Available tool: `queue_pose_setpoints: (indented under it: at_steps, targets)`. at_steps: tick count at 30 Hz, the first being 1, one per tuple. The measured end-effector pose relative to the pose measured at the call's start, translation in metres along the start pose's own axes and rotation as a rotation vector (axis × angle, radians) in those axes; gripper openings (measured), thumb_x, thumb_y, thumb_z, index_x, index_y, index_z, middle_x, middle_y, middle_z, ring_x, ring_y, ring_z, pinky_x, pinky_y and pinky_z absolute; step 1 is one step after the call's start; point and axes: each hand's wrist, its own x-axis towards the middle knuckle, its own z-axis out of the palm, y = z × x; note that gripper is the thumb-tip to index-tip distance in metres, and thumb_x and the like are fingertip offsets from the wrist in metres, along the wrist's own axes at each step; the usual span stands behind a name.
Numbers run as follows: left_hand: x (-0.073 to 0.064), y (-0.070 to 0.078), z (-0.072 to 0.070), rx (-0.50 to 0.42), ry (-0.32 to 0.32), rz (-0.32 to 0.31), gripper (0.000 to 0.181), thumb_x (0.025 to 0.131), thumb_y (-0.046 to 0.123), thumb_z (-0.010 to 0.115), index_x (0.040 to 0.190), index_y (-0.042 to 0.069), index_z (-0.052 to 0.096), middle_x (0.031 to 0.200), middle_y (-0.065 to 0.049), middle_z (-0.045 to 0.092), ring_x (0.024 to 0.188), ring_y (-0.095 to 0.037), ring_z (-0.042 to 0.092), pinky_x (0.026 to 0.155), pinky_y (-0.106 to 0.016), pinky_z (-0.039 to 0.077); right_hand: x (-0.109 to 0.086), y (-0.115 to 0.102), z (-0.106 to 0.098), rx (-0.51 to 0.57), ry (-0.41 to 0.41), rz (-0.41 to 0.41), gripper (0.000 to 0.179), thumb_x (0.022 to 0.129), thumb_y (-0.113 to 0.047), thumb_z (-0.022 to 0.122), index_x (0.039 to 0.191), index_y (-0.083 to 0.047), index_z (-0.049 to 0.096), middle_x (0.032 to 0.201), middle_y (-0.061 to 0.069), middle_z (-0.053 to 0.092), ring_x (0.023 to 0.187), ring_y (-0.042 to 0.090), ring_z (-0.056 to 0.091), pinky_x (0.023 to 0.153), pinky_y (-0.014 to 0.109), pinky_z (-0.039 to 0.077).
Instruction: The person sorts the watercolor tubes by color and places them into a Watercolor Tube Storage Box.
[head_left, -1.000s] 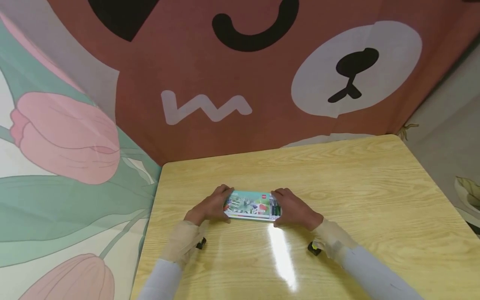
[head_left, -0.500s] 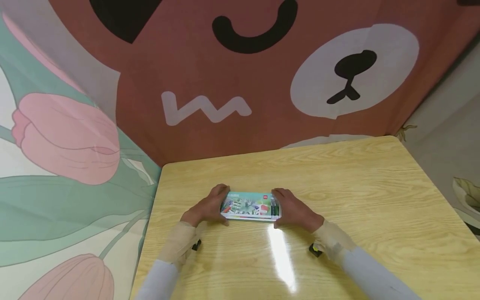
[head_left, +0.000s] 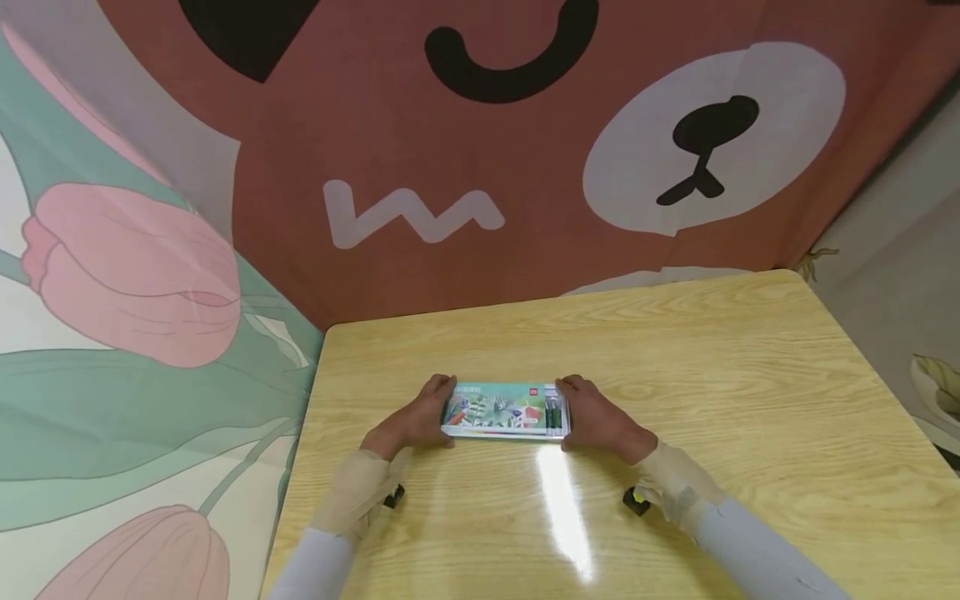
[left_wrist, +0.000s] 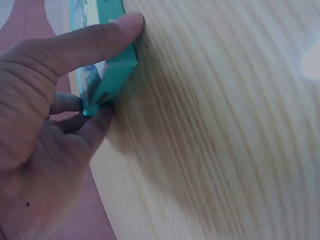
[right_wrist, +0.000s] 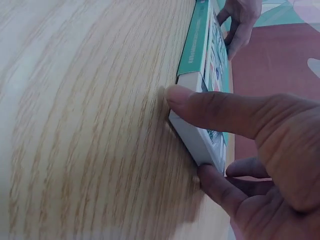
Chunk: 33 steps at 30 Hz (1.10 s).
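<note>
A flat box with a teal sleeve (head_left: pixel 498 408), printed with plants and a red logo, lies level between my hands at the table's middle. From its right end shows a white inner tray (right_wrist: pixel 192 137); in the head view, dark slender items (head_left: pixel 553 412) are visible there, their kind unclear. My left hand (head_left: pixel 423 415) holds the teal end, thumb on the near side and fingers at the far side. Thumb and fingers of my right hand (head_left: pixel 600 421) pinch the white end. Parts of both ends are covered by the hands.
Beneath everything is a light wood-grain table (head_left: pixel 675 375) with a bright reflection near the front. A reddish cloth with a cartoon face (head_left: pixel 525 167) hangs behind it, and a tulip-patterned cloth (head_left: pixel 135 275) stands along the left.
My left hand has shifted slightly left and my right hand slightly right, so they stand farther apart. More of the white tray's end shows at the right.
</note>
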Motion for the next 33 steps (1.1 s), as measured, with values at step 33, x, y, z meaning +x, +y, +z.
queue_pose_setpoints:
  at_steps: [33]
  targets:
    - [0.048, 0.042, 0.03, -0.083, 0.037, -0.036, 0.121, 0.078, 0.034, 0.09, 0.163, 0.0, 0.012, 0.162, -0.019, 0.021, 0.138, -0.032, 0.051, 0.107, -0.041, 0.052, 0.019, 0.04, -0.022, -0.045, -0.024, -0.058, 0.083, 0.076, 0.011, 0.074, 0.151, 0.013, 0.039, 0.159, 0.037, 0.029, 0.145, 0.056, 0.032, 0.097, 0.048, 0.054]
